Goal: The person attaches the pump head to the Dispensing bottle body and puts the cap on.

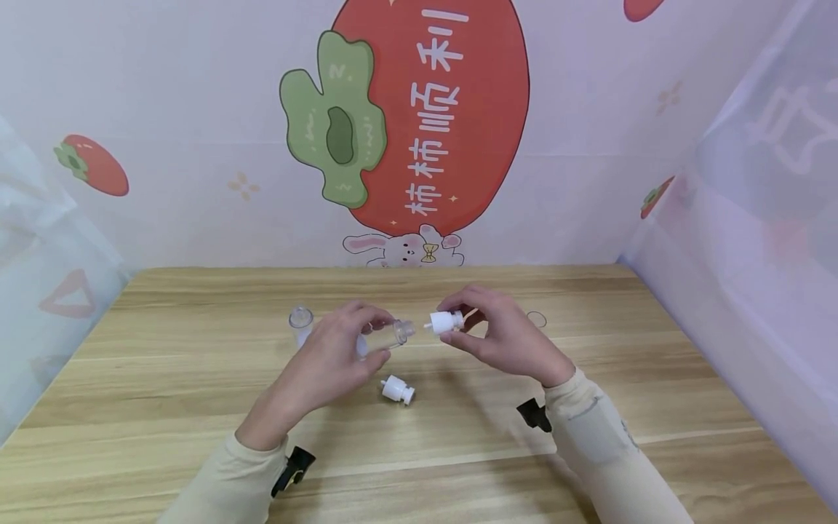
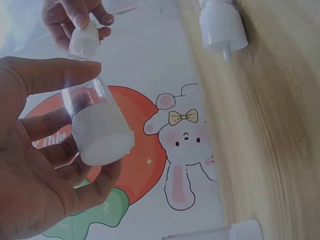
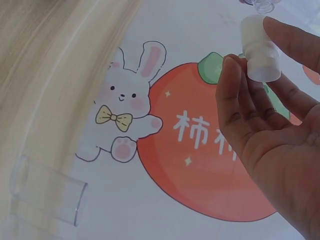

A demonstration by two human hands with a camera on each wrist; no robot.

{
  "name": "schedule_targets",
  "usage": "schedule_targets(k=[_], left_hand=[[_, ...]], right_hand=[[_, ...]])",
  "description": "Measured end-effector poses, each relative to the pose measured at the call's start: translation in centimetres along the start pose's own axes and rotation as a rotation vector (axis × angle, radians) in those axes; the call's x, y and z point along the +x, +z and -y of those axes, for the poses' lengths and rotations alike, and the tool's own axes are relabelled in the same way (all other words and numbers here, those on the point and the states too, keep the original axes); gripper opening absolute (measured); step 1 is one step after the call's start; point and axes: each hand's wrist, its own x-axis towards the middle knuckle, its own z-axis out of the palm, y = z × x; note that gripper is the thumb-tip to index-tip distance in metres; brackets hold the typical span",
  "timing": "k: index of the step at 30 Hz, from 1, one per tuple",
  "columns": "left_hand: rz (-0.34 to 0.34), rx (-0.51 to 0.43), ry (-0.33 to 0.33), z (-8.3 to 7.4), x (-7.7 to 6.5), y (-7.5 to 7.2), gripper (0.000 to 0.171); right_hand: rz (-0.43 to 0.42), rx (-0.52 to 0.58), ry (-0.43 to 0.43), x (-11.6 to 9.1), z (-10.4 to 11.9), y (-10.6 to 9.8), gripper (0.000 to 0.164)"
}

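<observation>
My left hand (image 1: 343,346) grips a small clear bottle (image 1: 390,336) lying sideways in the air, its neck pointing right. The left wrist view shows the bottle's white base (image 2: 102,135). Thumb and fingers of my right hand (image 1: 504,335) pinch a white pump top (image 1: 445,322), its thin stem aimed left at the bottle's mouth with a small gap between. A second white pump top (image 1: 397,390) lies on the table below the hands. Behind my left hand stands another clear bottle (image 1: 301,318), partly hidden by that hand.
The wood-grain table (image 1: 458,473) meets a printed backdrop (image 1: 196,204) at its far edge, with cloth sides left and right. Beyond my right hand shows the round rim of a clear cap (image 1: 537,319). Clear cylindrical covers (image 3: 55,192) appear low in the right wrist view.
</observation>
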Motion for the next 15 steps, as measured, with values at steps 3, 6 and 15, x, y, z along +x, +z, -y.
schedule_targets(k=[3,6,15], left_hand=[[-0.015,-0.002,0.023,0.3,0.1,0.1,0.035],[-0.032,0.003,0.047,0.8,0.2,0.3,0.036],[-0.062,0.026,0.074,2.0,0.5,0.5,0.037]], right_hand=[[-0.012,0.044,0.019,0.1,-0.2,0.1,0.033],[-0.026,0.084,0.039,0.2,-0.5,0.3,0.033],[-0.033,0.133,0.078,0.2,-0.9,0.7,0.034]])
